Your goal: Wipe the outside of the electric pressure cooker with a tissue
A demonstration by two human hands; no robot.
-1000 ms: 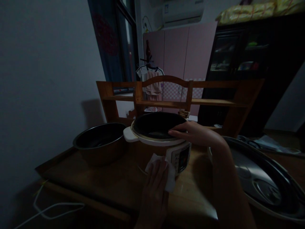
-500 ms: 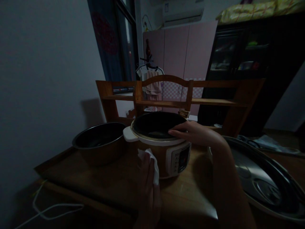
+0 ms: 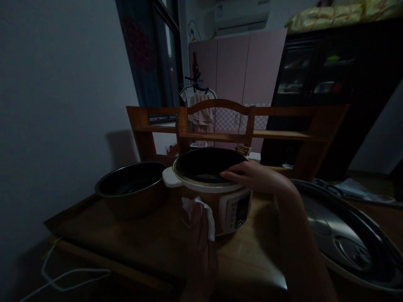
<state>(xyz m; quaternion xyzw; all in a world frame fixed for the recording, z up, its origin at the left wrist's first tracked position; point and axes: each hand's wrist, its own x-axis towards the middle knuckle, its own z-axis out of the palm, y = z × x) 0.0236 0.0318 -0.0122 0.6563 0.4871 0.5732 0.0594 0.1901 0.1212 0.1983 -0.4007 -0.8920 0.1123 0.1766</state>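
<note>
- The cooker [image 3: 217, 203] stands upright and uncovered on the wooden table [image 3: 242, 253], in the middle of the view. Its inside is dark, with a faint paler patch low down; more cannot be made out.
- The left hand [image 3: 202, 251] holds a white cloth [image 3: 210, 220] flat against the cooker's front, left of the control panel [image 3: 236, 212]. Its visible fingers are straight and close together over the cloth; the thumb's position cannot be told.
- The right hand [image 3: 256, 174] rests on the cooker's rim at the right, fingertips reaching over the opening. Its visible fingers lie nearly together; whether they pinch the rim cannot be told.
- Just left of the cooker sits a wide, round pot [image 3: 132, 203], upright and open, its interior too dark to read beyond a dull sheen.
- At the right lies a large lid [image 3: 327, 230], steel underside up, partly hidden by the right forearm.
- Behind, a dark cabinet [image 3: 304, 73] shows dim items through its glass doors, one of them green.
</note>
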